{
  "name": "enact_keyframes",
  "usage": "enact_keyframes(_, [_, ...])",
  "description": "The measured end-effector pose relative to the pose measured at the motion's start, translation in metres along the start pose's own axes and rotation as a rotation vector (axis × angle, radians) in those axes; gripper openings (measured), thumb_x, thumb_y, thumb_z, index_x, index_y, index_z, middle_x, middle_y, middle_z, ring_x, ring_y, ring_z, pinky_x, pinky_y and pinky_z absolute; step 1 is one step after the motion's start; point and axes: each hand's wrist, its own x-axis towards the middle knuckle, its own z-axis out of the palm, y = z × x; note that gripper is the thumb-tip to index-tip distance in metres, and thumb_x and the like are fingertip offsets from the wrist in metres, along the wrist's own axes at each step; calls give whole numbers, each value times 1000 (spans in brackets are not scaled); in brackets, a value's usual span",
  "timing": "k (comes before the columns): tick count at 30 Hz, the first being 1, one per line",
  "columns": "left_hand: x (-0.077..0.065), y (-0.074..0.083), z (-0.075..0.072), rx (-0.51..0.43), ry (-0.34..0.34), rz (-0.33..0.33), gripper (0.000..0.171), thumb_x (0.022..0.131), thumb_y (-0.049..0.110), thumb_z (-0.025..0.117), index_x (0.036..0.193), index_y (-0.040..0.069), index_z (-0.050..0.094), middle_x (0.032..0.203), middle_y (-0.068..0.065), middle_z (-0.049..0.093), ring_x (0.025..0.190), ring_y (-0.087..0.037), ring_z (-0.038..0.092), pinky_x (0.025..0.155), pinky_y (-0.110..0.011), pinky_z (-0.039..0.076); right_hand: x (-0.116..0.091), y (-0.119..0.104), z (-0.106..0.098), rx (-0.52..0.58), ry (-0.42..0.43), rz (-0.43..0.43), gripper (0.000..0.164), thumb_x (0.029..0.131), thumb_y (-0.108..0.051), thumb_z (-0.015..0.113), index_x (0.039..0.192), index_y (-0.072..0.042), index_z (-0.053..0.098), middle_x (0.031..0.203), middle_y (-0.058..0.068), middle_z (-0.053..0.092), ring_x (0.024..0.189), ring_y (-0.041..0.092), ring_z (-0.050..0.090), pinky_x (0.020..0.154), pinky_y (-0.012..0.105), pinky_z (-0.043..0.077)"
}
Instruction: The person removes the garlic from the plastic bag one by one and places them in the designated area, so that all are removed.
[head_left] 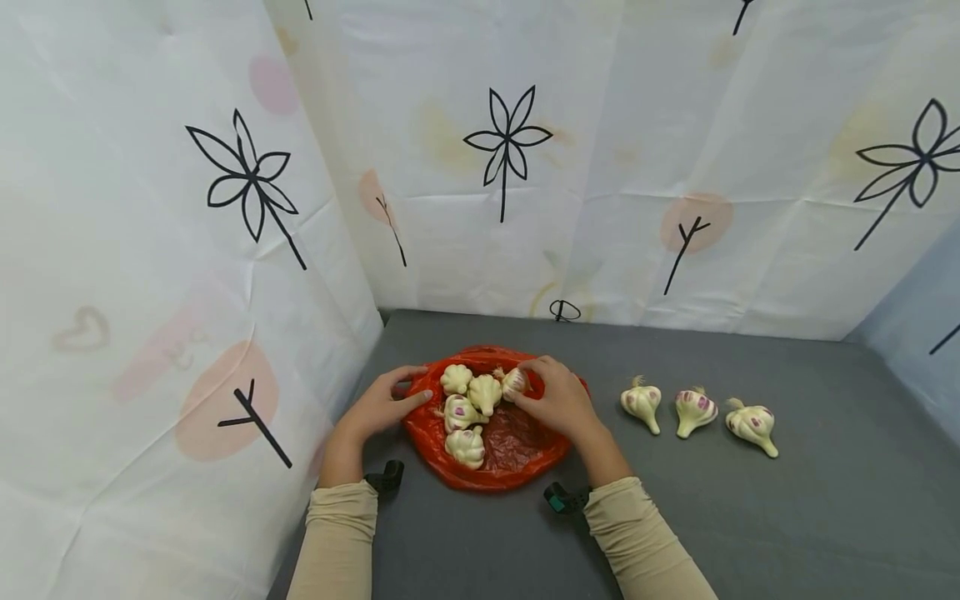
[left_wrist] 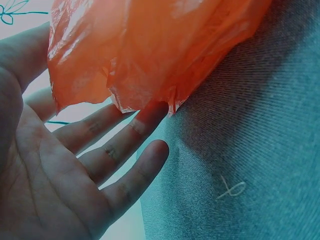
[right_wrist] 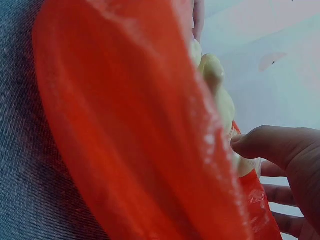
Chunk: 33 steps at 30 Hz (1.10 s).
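Note:
A red plastic bag point(head_left: 517, 446) lies with its mouth spread wide, its rim forming a ring. Several garlic bulbs point(head_left: 466, 447) sit inside, grouped toward its left and far sides. My right hand point(head_left: 558, 400) reaches over the bag's right rim and pinches a garlic bulb point(head_left: 513, 382) at the far side. In the right wrist view the thumb point(right_wrist: 260, 142) presses on that bulb, partly hidden by the bag wall. My left hand point(head_left: 386, 407) touches the bag's left rim. Its fingers point(left_wrist: 135, 175) look extended and spread in the left wrist view, some tips behind the plastic.
Three garlic bulbs point(head_left: 695, 411) stand in a row on the grey tabletop point(head_left: 847, 467), right of the bag. A white patterned cloth point(head_left: 600, 167) hangs behind the table and along its left side. Each wrist carries a small black camera point(head_left: 567, 498).

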Motion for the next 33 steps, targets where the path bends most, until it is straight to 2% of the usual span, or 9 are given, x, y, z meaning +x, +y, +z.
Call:
enact_keyframes(9, [2, -2, 0, -3, -10, 1, 61, 104, 42, 69, 156, 14, 53, 160, -21, 48, 140, -50, 54, 105, -59, 55, 0, 1, 2, -1, 3, 19, 54, 94, -43, 82, 138, -15, 68, 137, 9, 66, 128, 35, 64, 104, 58, 54])
enact_keyframes(14, [3, -2, 0, 6, -8, 6, 61, 104, 41, 69, 156, 14, 53, 160, -21, 49, 140, -49, 54, 106, -60, 54, 1, 2, 2, 14, 8, 24, 52, 93, -42, 83, 134, -15, 68, 137, 9, 66, 128, 34, 64, 104, 57, 54])
enact_keyframes(23, [0, 0, -1, 0, -7, 1, 60, 104, 39, 70, 156, 14, 53, 160, -21, 49, 140, -50, 54, 106, -59, 54, 2, 1, 2, 30, -8, 32, 46, 92, -40, 85, 125, -16, 66, 130, 7, 66, 116, 29, 65, 95, 51, 56])
enact_keyframes(29, [-1, 0, -1, 0, -5, -5, 60, 104, 39, 70, 156, 14, 53, 159, -22, 49, 139, -50, 55, 105, -59, 55, 1, 1, 0, 51, -17, 36, 44, 92, -38, 85, 124, -16, 66, 124, 5, 66, 106, 24, 64, 88, 46, 55])
enact_keyframes(33, [-1, 0, -1, 1, -7, -8, 60, 104, 39, 69, 156, 13, 52, 159, -22, 50, 139, -49, 55, 105, -58, 55, 1, 1, 0, 55, -23, 34, 42, 93, -37, 84, 124, -16, 66, 123, 4, 66, 105, 23, 63, 88, 45, 54])
